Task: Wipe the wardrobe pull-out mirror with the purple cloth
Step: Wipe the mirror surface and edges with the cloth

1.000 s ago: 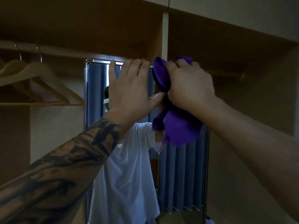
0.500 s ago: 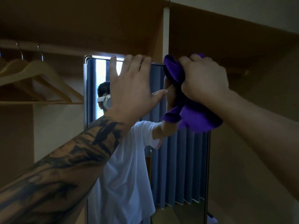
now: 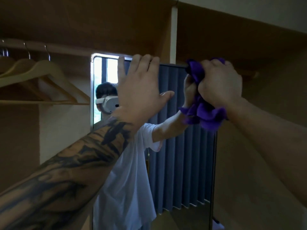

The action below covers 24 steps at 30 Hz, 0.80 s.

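Observation:
The tall pull-out mirror (image 3: 182,163) stands out from the wardrobe, edged by a thin metal frame, and reflects a person in a white shirt and blue curtains. My left hand (image 3: 139,90) rests flat on the glass near the top, fingers straight and reaching the upper edge. My right hand (image 3: 219,83) grips the bunched purple cloth (image 3: 206,117) against the mirror's top right corner. Part of the cloth hangs below my fist, part pokes out above it.
Wooden hangers (image 3: 43,75) hang from a rail at the left inside the wardrobe. A vertical divider panel (image 3: 173,35) rises behind the mirror's top. The brown wardrobe side wall (image 3: 249,180) stands close to the mirror's right edge.
My right hand with the cloth has slid rightward along the mirror's top, from the middle to the right corner. My left hand has stayed pressed on the glass.

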Motion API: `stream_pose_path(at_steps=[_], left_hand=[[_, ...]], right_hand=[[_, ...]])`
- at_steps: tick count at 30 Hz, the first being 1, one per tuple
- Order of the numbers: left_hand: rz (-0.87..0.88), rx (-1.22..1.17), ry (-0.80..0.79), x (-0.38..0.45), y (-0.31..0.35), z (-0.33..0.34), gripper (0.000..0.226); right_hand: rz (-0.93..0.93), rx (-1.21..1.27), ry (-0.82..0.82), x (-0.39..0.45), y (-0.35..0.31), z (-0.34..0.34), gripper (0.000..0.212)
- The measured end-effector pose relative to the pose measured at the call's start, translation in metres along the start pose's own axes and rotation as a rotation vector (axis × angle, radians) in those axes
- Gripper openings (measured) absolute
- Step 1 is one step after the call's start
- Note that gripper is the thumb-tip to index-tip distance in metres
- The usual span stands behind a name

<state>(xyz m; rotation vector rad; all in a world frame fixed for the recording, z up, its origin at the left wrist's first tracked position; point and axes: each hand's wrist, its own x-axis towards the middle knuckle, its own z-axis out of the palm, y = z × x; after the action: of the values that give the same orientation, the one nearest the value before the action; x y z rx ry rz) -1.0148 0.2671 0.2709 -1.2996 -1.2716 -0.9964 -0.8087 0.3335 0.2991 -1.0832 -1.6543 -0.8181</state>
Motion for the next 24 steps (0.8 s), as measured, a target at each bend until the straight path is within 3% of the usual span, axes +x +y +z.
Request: stream_pose_path(at_steps=[3, 6, 8, 17, 21, 24], left_hand=[[-0.007, -0.001, -0.007, 0.000, 0.002, -0.002, 0.093], [-0.009, -0.003, -0.020, -0.001, 0.000, -0.002, 0.094], [-0.001, 0.008, -0.032, 0.000, -0.001, -0.003, 0.094], [0.052, -0.007, -0.145, -0.013, -0.014, -0.020, 0.088], [-0.135, -0.001, 0.018, -0.041, -0.044, -0.033, 0.077], [-0.400, -0.227, 0.080, -0.062, -0.066, -0.037, 0.077]], right_hand=[[0.044, 0.022, 0.031, -0.003, -0.026, 0.002, 0.037], [-0.090, 0.057, -0.011, -0.011, -0.056, 0.003, 0.067], [-0.139, 0.072, -0.024, -0.014, -0.050, 0.001, 0.074], [-0.073, 0.155, 0.021, -0.033, -0.033, 0.012, 0.071], [-0.005, 0.222, 0.062, -0.042, -0.039, 0.015, 0.070], [0.024, 0.232, 0.077, -0.045, -0.049, 0.020, 0.071]])
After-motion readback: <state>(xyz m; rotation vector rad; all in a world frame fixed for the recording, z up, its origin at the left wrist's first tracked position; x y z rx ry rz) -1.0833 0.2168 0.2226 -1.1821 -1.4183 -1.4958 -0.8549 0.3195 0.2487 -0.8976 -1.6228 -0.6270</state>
